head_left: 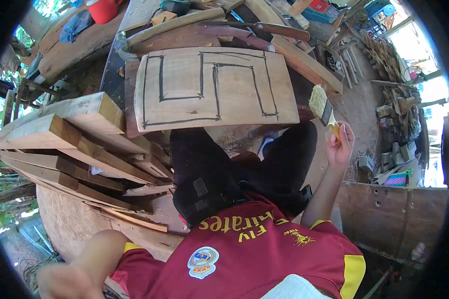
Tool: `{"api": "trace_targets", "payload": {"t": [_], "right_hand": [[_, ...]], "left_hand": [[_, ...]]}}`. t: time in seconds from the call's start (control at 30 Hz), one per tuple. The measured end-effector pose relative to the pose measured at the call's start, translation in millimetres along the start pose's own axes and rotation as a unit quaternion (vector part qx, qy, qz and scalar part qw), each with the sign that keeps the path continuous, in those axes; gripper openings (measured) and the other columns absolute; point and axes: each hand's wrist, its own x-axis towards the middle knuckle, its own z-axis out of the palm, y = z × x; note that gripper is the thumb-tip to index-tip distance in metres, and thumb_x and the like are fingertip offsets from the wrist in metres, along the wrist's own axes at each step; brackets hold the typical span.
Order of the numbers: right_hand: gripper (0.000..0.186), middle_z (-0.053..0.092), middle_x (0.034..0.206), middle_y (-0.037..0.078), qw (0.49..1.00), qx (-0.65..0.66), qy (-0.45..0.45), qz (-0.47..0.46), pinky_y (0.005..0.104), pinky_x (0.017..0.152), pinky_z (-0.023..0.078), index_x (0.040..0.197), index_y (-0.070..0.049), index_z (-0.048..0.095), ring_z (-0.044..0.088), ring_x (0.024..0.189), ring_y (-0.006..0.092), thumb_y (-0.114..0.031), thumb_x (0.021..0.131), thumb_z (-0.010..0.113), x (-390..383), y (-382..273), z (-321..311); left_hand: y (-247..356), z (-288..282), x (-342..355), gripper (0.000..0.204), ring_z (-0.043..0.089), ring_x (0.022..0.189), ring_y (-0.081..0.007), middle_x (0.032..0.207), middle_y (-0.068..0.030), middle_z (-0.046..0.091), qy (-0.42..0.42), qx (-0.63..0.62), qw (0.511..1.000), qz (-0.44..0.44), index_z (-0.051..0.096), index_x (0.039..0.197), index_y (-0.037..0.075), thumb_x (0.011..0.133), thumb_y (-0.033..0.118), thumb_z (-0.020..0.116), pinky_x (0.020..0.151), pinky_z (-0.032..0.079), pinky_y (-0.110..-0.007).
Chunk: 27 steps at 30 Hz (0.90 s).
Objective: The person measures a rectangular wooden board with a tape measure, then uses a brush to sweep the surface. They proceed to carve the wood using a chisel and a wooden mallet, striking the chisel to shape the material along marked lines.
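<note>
My right hand (340, 144) grips a flat paintbrush (320, 105) by its yellow handle. The pale bristles point up and away, just past the right end of a light wooden board (179, 110). Thick black lines on this board form angular, stepped shapes. It lies on the workbench in front of my knees, and the brush is apart from it. My left hand (67, 281) is far off at the lower left, near my side; it is blurred and its fingers cannot be made out.
Several thick wooden beams (80, 134) lean at the left, close to my leg. Behind the board lie a hammer (177, 26) and a wooden-handled tool (284, 32). A red container (103, 11) stands at the far left. Stacked scrap wood (384, 60) lines the right side.
</note>
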Motion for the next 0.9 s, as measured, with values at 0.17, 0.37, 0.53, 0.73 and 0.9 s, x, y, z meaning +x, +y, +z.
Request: {"api": "trace_targets", "payload": {"t": [0.17, 0.37, 0.53, 0.73, 0.9], "right_hand": [[0.021, 0.056, 0.07, 0.004, 1.0, 0.014, 0.003, 0.011, 0.0218, 0.049, 0.03, 0.108, 0.005, 0.061, 0.043, 0.053, 0.0066, -0.013, 0.097, 0.057, 7, 18, 20], [0.022, 0.056, 0.073, 0.001, 0.988, -0.103, 0.112, -0.003, 0.019, 0.049, 0.031, 0.114, 0.003, 0.06, 0.045, 0.055, 0.0053, -0.009, 0.096, 0.059, 0, 29, -7], [0.025, 0.064, 0.085, 0.005, 0.985, -0.138, 0.104, 0.009, 0.0176, 0.055, 0.04, 0.112, 0.005, 0.062, 0.055, 0.064, 0.0067, -0.007, 0.09, 0.067, 8, 21, -15], [0.032, 0.066, 0.088, 0.007, 0.973, -0.228, 0.042, 0.008, 0.02, 0.061, 0.045, 0.115, 0.004, 0.063, 0.059, 0.07, 0.0095, -0.008, 0.086, 0.071, 12, 16, -12], [0.035, 0.067, 0.087, 0.008, 0.97, -0.237, 0.041, 0.023, 0.0209, 0.063, 0.046, 0.116, 0.004, 0.063, 0.059, 0.071, 0.0102, -0.008, 0.084, 0.072, 7, 26, -3]], "left_hand": [[-47, 22, -53, 0.029, 0.058, 0.064, -0.0209, 0.074, -0.0085, 0.065, 0.027, 0.269, 0.947, -0.174, 0.064, 0.088, 0.003, 0.076, 0.027, 0.073, 0.057, 0.042, -0.032], [-148, 81, -74, 0.042, 0.064, 0.085, -0.0299, 0.095, -0.0111, 0.07, -0.163, 0.503, 0.813, -0.245, 0.068, 0.105, 0.002, 0.068, 0.015, 0.083, 0.075, 0.05, -0.038], [-165, 96, -75, 0.048, 0.058, 0.107, -0.0309, 0.113, -0.0067, 0.068, -0.218, 0.55, 0.756, -0.281, 0.069, 0.108, 0.006, 0.063, 0.014, 0.086, 0.093, 0.045, -0.043], [-180, 104, -80, 0.055, 0.059, 0.108, -0.0295, 0.116, -0.0059, 0.067, -0.245, 0.533, 0.761, -0.276, 0.068, 0.11, 0.01, 0.057, 0.009, 0.084, 0.093, 0.044, -0.042], [-184, 95, -82, 0.066, 0.057, 0.116, -0.0298, 0.124, -0.0063, 0.063, -0.244, 0.544, 0.755, -0.273, 0.066, 0.116, 0.011, 0.052, 0.005, 0.081, 0.098, 0.041, -0.043]]}}
